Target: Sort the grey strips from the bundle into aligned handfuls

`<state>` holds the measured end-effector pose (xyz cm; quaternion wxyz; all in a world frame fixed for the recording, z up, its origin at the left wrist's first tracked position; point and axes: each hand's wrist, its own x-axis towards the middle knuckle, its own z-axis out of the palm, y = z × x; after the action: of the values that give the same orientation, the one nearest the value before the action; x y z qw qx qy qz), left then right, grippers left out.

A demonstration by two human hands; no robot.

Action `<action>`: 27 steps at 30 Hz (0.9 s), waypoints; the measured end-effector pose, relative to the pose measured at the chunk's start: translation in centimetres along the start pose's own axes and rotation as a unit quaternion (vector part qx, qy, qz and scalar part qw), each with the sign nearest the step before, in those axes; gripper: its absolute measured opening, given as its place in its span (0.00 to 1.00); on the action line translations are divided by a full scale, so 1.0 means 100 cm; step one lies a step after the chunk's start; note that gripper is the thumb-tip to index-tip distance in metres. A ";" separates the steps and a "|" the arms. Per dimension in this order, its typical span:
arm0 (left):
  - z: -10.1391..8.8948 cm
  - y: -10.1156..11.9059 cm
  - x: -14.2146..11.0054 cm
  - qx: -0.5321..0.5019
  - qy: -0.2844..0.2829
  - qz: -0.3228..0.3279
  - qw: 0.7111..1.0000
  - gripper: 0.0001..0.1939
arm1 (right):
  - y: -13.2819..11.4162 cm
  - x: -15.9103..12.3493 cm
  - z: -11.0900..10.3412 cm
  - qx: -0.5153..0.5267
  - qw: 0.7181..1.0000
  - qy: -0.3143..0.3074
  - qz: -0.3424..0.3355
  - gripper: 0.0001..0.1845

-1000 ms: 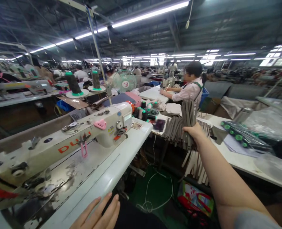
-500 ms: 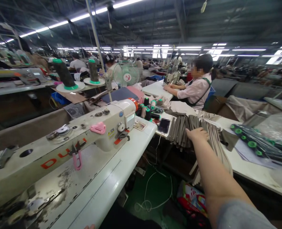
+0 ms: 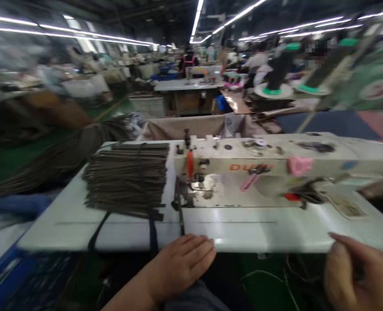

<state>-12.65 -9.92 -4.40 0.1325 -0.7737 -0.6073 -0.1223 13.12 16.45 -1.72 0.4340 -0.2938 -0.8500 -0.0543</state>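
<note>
The left hand [image 3: 181, 265] hovers unclenched by the table [image 3: 239, 235], the right hand [image 3: 362, 272] apart, grip unclear — seemingly between handlings, the strips [image 3: 120, 177] calling for a forward reach.

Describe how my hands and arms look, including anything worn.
Your left hand is bare, no glove, ring or watch showing, and the visible left forearm has no sleeve. Your right hand is ungloved too, though blur hides finer details.

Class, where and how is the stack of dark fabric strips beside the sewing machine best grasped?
I'd grip the stack of strips around its middle, near the dark strap crossing it, reaching from the near side with the left hand. The strips run left to right, so squeezing across them should keep them together.
</note>
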 end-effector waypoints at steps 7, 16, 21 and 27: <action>-0.011 -0.008 -0.049 -0.037 0.033 -0.124 0.991 0.11 | -0.190 0.015 0.094 0.312 0.889 -0.218 -0.254 0.16; -0.029 -0.012 -0.123 -0.139 0.175 -0.295 0.929 0.15 | -0.312 0.039 0.142 0.284 0.837 -0.308 -0.352 0.36; -0.041 -0.020 -0.150 -0.107 0.181 -0.372 0.904 0.19 | -0.351 0.048 0.181 0.227 0.840 -0.304 -0.388 0.49; -0.044 -0.044 -0.182 -0.035 0.136 -0.433 0.891 0.24 | -0.355 0.058 0.199 0.146 0.861 -0.242 -0.423 0.33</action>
<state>-21.27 -27.02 -6.43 0.1205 -0.4142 -0.8533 -0.2929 -22.99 -3.19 -3.74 0.1882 0.1567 -0.9689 -0.0355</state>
